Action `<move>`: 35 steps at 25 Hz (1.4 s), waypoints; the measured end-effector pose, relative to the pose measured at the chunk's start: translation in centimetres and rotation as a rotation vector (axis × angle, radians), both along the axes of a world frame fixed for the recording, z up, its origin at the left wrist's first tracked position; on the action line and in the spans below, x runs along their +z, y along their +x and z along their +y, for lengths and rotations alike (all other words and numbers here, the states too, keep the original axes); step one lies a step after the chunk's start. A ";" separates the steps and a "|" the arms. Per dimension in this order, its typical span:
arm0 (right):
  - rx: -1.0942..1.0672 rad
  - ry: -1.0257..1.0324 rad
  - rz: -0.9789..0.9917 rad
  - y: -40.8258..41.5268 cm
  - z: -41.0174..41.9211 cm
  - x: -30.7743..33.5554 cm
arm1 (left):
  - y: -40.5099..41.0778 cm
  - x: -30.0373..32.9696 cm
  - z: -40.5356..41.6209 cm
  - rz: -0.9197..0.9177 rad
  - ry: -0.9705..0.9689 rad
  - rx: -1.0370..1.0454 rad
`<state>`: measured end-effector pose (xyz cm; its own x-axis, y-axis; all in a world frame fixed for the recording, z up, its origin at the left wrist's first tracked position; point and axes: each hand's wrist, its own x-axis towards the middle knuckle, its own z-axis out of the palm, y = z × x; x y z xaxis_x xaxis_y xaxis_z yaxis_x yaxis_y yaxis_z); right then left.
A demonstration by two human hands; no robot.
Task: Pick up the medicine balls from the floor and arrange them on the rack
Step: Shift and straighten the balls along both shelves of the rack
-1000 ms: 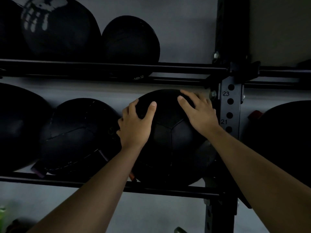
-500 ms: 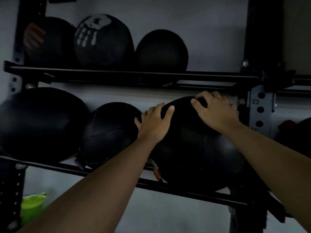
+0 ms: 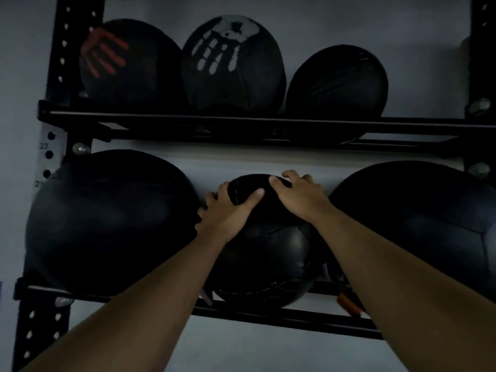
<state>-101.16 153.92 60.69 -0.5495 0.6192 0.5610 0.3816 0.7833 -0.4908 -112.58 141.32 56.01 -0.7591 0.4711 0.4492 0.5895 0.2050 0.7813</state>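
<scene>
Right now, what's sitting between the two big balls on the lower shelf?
In the head view, a smaller black medicine ball sits between the big left ball and the big right ball, with the left hand and right hand on top.

The room is dim, lit just enough to show a plain pale grey wall (image 3: 308, 20) filling the whole backdrop, smooth and bare. The light falls unevenly, a shade brighter along the band of wall at mid-height and murkier toward the upper corners. No floor or window shows from here, only that flat painted surface.
</scene>
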 end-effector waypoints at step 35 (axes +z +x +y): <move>-0.022 -0.243 0.132 -0.8 2.6 -0.7 | -3.2 -3.8 1.2 -0.084 0.529 -0.009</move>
<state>-101.98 156.55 60.03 -0.4665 0.7554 0.4602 0.3177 0.6286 -0.7099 -115.80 142.51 52.19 -0.7993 0.2039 0.5653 0.5208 -0.2343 0.8209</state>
